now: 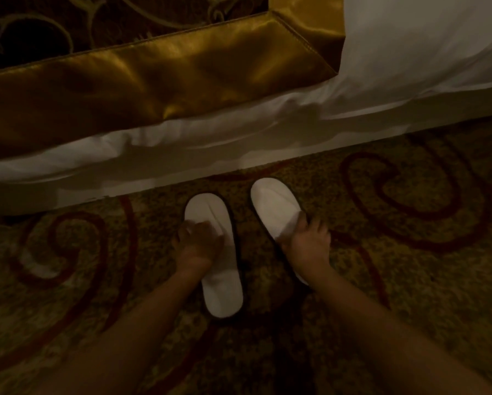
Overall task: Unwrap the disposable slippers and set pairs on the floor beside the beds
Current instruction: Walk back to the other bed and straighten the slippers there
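Observation:
Two white disposable slippers lie side by side on the patterned carpet, toes toward the bed. My left hand (196, 240) rests on the middle of the left slipper (220, 292), fingers curled over its upper. My right hand (307, 240) grips the middle of the right slipper (273, 203); its heel end is hidden under my wrist. Both slippers touch the floor, a narrow gap of carpet between them. No wrapper is in view.
The bed's white sheet (182, 155) hangs just beyond the slipper toes. A gold satin bed runner (153, 78) drapes over the mattress at left, and white bedding (424, 47) fills the upper right. Swirl-patterned carpet (410, 252) spreads all around.

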Motion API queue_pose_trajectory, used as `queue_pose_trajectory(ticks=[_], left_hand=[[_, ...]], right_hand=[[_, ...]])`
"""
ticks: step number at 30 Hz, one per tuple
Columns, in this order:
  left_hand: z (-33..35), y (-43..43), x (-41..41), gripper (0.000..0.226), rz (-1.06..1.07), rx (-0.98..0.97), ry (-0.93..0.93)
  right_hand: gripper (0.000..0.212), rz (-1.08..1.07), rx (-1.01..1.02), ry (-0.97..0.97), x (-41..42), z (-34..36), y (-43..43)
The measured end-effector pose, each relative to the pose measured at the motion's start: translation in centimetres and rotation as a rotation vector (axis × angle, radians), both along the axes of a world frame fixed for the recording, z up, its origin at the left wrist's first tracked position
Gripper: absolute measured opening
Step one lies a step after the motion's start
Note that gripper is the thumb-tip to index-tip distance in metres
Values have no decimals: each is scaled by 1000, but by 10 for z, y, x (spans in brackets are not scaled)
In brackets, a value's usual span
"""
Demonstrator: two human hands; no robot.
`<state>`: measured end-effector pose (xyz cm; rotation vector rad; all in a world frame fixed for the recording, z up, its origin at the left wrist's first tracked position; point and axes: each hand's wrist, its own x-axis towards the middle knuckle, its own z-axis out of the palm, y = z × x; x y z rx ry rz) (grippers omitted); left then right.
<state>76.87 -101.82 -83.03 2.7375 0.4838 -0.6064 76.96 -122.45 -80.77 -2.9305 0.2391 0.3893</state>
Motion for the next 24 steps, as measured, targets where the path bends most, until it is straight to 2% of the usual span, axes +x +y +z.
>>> queue_pose_trajectory(ticks=[3, 8, 12, 17, 21, 24], left_hand=[[4, 1, 7, 77, 256, -122, -60], [3, 0, 13, 99, 426, -147, -63], [3, 0, 14, 104, 470, -70, -25], [-1, 8, 16, 105, 419, -50, -33], [2, 8, 17, 105, 441, -196, -132], [4, 6, 15, 102, 457, -271, -158]], right_hand=[[94, -22, 85, 129, 15, -4, -11], [98, -46, 70, 138, 26, -3, -10], [108, -127, 73, 186, 27, 0, -13], [107, -194, 107, 145, 13, -2, -14], [108, -206, 148, 172, 3, -5, -15], [99, -90, 86, 120, 1, -2, -22]])
